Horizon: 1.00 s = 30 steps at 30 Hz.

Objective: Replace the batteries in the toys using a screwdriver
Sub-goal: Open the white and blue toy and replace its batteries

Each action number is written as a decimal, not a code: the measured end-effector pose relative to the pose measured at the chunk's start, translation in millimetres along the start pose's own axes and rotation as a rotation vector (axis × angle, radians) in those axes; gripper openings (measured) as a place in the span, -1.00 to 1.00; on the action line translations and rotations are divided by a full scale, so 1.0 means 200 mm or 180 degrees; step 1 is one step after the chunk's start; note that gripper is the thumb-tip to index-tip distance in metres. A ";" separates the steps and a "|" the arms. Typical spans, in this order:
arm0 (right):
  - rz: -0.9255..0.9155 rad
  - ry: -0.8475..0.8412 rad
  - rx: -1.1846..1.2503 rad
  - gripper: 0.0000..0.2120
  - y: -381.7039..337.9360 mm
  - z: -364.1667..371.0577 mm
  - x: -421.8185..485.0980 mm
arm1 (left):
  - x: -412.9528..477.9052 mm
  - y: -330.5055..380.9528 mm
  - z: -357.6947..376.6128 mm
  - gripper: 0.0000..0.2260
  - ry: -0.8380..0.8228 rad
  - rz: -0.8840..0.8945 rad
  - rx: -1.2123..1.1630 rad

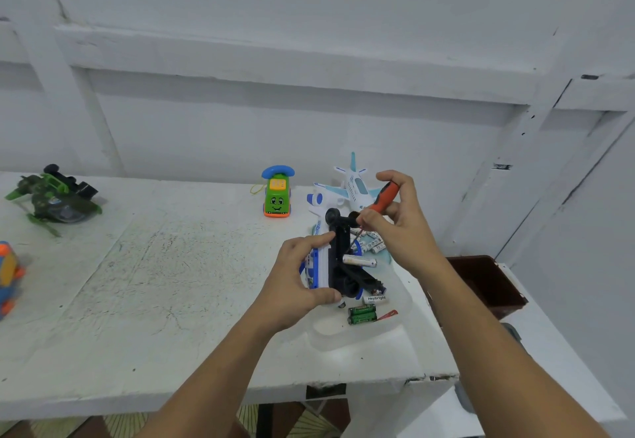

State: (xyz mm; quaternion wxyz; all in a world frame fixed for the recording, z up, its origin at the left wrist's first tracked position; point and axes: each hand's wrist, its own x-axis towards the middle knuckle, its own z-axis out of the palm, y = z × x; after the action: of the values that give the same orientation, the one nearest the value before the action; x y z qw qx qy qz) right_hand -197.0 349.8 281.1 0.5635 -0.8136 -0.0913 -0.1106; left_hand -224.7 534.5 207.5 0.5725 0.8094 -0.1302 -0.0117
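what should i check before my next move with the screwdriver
1. Toy held steady: ok, the left hand grips the white-and-blue toy vehicle with its black underside exposed.
2. Tool in hand: ok, the right hand holds the orange-handled screwdriver.
3. Tip seated in a screw: cannot tell, too small to see.
4. Silver battery seated: not ok, it juts out from the underside.
5. Spares nearby: ok, white batteries and green batteries lie close.
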 end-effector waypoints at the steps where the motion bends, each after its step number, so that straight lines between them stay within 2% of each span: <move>1: 0.0023 0.0001 0.0008 -0.50 0.01 -0.01 0.00 | 0.00 0.00 0.00 -0.23 0.0006 -0.0010 -0.0006; 5: 0.0125 0.0101 0.0214 -0.53 0.04 -0.03 0.00 | 0.01 0.00 0.00 -0.24 0.0098 -0.0077 -0.0099; 9: 0.0344 0.0333 0.0736 -0.54 0.05 -0.04 0.00 | 0.00 0.00 -0.01 -0.26 0.0196 -0.0163 -0.0293; 17: 0.0950 0.0509 0.1638 -0.45 0.08 -0.07 0.01 | 0.02 -0.05 -0.06 -0.27 0.0296 -0.0299 -0.1051; 23: 0.1193 0.0373 0.1733 -0.52 0.11 0.00 0.04 | 0.00 -0.07 -0.16 -0.28 0.0430 -0.0305 -0.1366; 30: 0.1327 -0.0060 0.1502 -0.52 0.10 0.24 0.13 | -0.04 -0.16 -0.41 -0.29 0.0673 -0.0349 -0.1569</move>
State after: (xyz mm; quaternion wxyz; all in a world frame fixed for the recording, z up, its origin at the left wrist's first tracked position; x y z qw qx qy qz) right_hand -163.5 389.0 252.8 0.7463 -0.6626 0.0491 0.0391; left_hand -212.0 622.8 204.4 0.7611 0.6483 -0.0189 0.0105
